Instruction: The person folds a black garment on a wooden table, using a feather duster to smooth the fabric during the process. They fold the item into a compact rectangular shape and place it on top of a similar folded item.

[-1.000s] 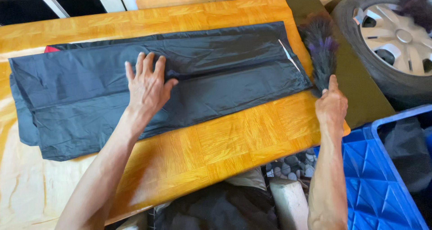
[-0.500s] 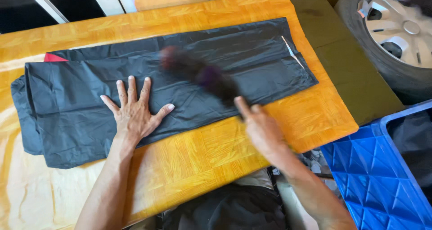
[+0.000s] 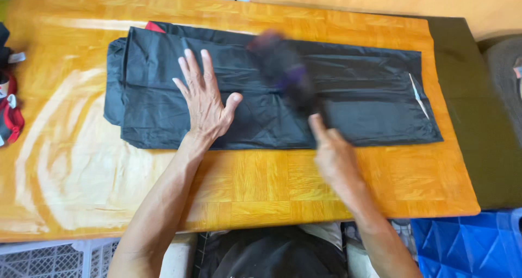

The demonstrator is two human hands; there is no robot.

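A folded black garment (image 3: 272, 101) lies flat across the far half of the wooden counter (image 3: 261, 185), its long side running left to right. A sliver of red (image 3: 155, 26) shows at its upper left corner, and a thin pale strip (image 3: 417, 96) lies near its right end.

The left hand (image 3: 204, 101) rests palm down on the left half of the garment, fingers spread wide and thumb out to the right; its grip is open and flat, pressing on the cloth and holding nothing.

The right hand (image 3: 334, 155) sits over the near edge of the garment, right of the middle, and is blurred. Its grip is closed around the handle of a dark brush (image 3: 285, 71) with a touch of purple in it. The brush reaches up and to the left from the hand over the middle of the garment; it is too smeared to tell whether it touches the cloth.

At the left edge of the counter lie some red and black items (image 3: 8, 106), partly cut off. A dark green mat (image 3: 478, 120) lies beside the right end of the counter, and a blue plastic crate (image 3: 467, 245) stands below its right corner. A white wire basket (image 3: 49, 259) shows at the lower left.
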